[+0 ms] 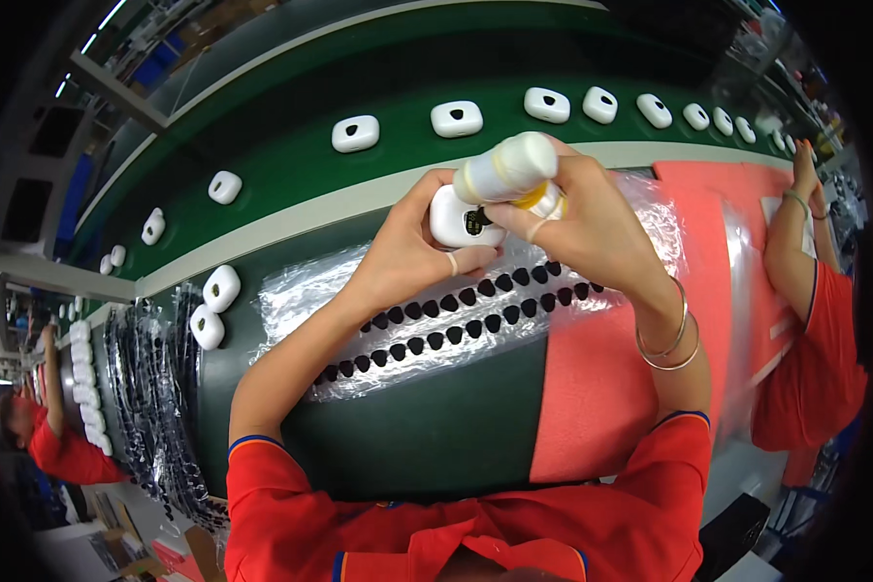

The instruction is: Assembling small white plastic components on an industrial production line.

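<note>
Hands meet at upper centre: our left hand [403, 257] clasps a white case [453, 218], our right hand [582, 218] closes round a bottle [507, 167] tipped onto it. We judge dispensing underway; next needs steady aim.

- The left hand [407, 257] holds a small case [456, 218] over the table's [436, 427] middle, with the right hand [592, 223] just right of it, gripping a bottle [509, 167] above the case.
- A sheet of small caps [456, 325] lies beneath both hands.
- Behind them, a conveyor belt [291, 175] carries a row of cases [456, 118] from left to right.
- Two more cases [213, 306] sit at the table's left.
</note>
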